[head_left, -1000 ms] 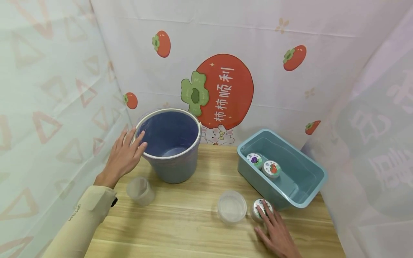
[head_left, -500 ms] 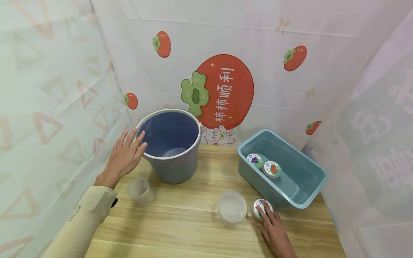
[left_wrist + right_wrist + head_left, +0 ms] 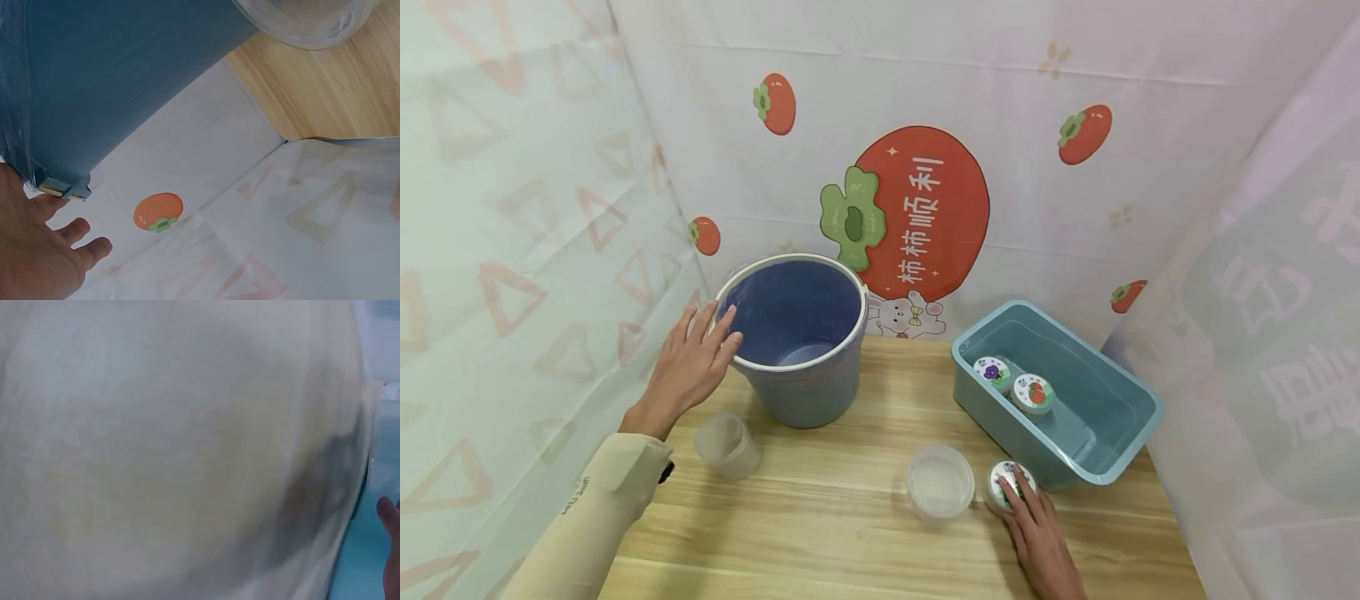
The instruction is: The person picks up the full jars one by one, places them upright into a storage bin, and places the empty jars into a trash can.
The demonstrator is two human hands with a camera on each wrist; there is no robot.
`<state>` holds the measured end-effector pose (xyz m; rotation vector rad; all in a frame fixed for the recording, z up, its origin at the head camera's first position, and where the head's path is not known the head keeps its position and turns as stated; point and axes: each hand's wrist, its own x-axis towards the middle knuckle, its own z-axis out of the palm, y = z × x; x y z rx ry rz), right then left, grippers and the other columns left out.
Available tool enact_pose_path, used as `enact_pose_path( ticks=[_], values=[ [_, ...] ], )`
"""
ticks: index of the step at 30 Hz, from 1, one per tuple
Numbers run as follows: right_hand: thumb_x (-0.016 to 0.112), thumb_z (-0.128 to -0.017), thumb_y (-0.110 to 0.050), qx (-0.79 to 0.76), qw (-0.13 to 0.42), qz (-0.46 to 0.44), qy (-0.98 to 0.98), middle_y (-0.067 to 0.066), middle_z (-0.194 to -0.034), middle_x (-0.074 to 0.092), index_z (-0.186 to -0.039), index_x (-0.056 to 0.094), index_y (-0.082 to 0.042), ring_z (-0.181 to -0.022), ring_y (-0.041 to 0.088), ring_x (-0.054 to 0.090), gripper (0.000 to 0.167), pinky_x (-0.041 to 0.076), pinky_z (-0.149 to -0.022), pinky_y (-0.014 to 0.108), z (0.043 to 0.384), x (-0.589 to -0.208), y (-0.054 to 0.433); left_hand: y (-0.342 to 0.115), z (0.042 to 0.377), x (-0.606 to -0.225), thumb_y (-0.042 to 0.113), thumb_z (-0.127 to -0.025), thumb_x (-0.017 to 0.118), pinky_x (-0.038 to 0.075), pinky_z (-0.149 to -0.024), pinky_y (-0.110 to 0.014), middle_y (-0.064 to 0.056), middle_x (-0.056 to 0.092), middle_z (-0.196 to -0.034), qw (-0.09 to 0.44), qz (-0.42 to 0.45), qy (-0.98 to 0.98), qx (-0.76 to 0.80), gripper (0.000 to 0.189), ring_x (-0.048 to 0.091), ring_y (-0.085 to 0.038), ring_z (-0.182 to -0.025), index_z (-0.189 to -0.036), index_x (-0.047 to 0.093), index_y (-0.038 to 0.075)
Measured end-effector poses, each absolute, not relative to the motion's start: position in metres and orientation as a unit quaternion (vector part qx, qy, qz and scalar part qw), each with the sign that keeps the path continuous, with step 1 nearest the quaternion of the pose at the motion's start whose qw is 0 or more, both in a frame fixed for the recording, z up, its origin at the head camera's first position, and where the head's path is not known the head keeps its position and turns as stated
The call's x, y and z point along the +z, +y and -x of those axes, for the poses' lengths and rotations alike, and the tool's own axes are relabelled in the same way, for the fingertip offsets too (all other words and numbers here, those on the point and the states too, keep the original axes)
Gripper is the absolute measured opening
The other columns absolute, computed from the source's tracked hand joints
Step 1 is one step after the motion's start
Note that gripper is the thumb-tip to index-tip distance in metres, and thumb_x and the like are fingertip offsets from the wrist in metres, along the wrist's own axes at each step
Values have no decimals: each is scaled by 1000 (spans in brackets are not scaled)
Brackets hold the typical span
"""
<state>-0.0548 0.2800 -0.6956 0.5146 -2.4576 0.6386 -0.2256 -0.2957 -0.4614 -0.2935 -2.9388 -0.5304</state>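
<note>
In the head view, the right hand (image 3: 1041,533) lays its fingers on the lid of a round tub (image 3: 999,472), which sits on the table (image 3: 820,517) just in front of the blue box (image 3: 1037,450) (I can't tell if the thumb pinches it). To hold it well, I think thumb and fingers should hug both sides. The left hand (image 3: 688,367) spreads its fingers by the bucket's (image 3: 808,396) rim.

The left wrist view shows a clip (image 3: 56,180) on the bucket that the head view doesn't.

The right wrist view is mostly pale blur.
</note>
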Motion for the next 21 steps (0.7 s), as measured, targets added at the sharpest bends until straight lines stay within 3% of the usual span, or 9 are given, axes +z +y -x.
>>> enact_pose_path(
  ticks=[4,11,17,21],
  values=[
    [38,-118,-47,224,267,-202,-915,18,-166,51,-156,61,-12,-133,46,52,57,10,-131,13,54,-682,276,-298,226,-462,53,-118,30,12,-127,-77,-26,18,-180,65,96,-977,-180,68,5,-52,-167,-174,30,14],
    [38,-119,-45,214,253,-217,-918,18,-164,53,-155,63,-13,-139,44,50,54,11,-134,19,50,-647,263,-299,226,-464,53,-118,31,13,-126,-78,-25,19,-180,69,96,-976,-184,68,4,-51,-168,-174,31,15],
    [38,-119,-43,212,285,-234,-905,18,-164,54,-154,64,-13,-139,45,51,52,14,-135,22,51,-621,251,-298,227,-464,54,-118,30,13,-126,-78,-25,19,-180,69,97,-975,-185,68,4,-51,-167,-173,31,14],
    [38,-120,-42,210,299,-243,-899,18,-162,56,-151,66,-12,-137,45,52,52,16,-133,18,55,-605,247,-298,227,-465,53,-118,30,13,-126,-78,-26,20,-180,70,98,-975,-185,68,5,-51,-167,-173,31,14]
  ],
)
